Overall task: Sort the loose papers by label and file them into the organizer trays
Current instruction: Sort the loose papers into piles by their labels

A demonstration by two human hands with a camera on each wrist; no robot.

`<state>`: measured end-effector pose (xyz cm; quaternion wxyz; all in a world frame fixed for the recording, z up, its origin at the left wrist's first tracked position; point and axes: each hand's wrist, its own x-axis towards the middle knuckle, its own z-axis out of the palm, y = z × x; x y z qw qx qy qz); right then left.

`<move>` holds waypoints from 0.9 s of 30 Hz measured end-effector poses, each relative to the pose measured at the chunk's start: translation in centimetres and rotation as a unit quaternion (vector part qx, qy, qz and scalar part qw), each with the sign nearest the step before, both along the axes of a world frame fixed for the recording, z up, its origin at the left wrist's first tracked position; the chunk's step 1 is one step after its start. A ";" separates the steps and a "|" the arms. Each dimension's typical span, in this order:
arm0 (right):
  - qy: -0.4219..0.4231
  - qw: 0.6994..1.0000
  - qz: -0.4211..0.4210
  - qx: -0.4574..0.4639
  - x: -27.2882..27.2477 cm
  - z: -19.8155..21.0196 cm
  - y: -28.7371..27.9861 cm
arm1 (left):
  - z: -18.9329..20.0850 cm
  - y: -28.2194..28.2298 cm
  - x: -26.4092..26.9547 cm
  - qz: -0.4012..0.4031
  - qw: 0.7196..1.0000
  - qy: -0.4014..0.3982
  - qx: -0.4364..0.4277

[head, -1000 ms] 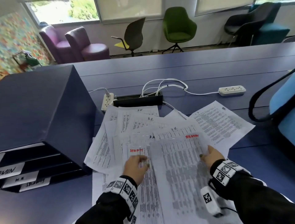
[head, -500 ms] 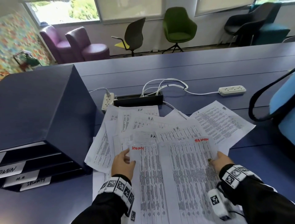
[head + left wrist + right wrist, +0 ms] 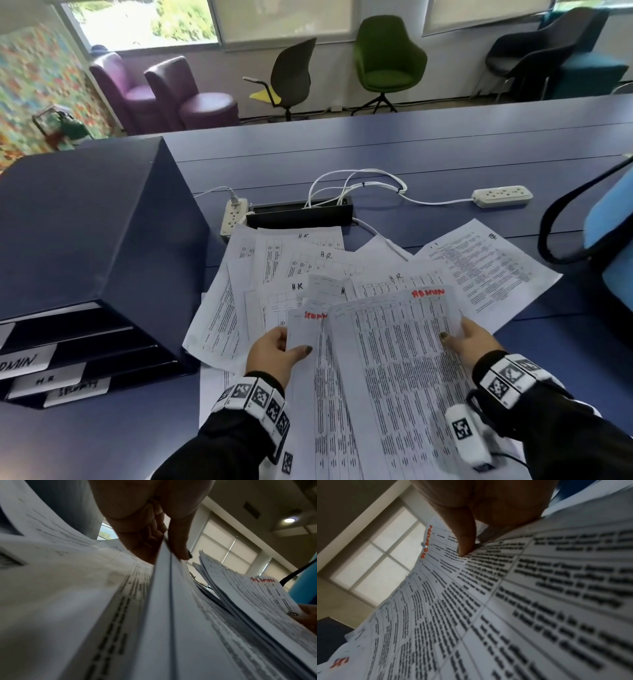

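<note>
Left hand (image 3: 274, 353) pinches security-marked sheet (image 3: 315, 377); right hand (image 3: 474, 339) grips admin-marked sheet (image 3: 404, 359) above paper pile (image 3: 291, 267), tabletop (image 3: 376, 161).

Each hand (image 3: 274, 349) (image 3: 474, 339) pinches a red-labelled paper (image 3: 310, 342) (image 3: 397, 342).

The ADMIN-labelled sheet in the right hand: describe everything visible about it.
The ADMIN-labelled sheet is white paper printed with a dense table of dark text, with a red handwritten label at its top right. The right hand pinches its right edge, thumb on top. It is lifted, slightly bowed, and overlaps the red-labelled sheet pinched by the left hand.
</note>
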<state>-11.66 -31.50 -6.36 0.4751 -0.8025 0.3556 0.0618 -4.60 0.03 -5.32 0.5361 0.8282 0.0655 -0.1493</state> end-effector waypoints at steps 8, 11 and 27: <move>-0.001 0.999 -0.019 0.044 -1.1 -0.2 -1.5 | -1.4 -0.2 0.5 0.038 0.964 -0.102 0.243; -0.003 0.999 -0.022 0.036 -1.0 -0.1 -1.8 | -1.3 -0.4 0.7 -0.010 0.964 -0.128 0.233; 0.132 0.973 -0.048 -0.184 1.4 0.4 -3.0 | -1.8 0.6 1.6 -0.142 0.979 0.082 0.122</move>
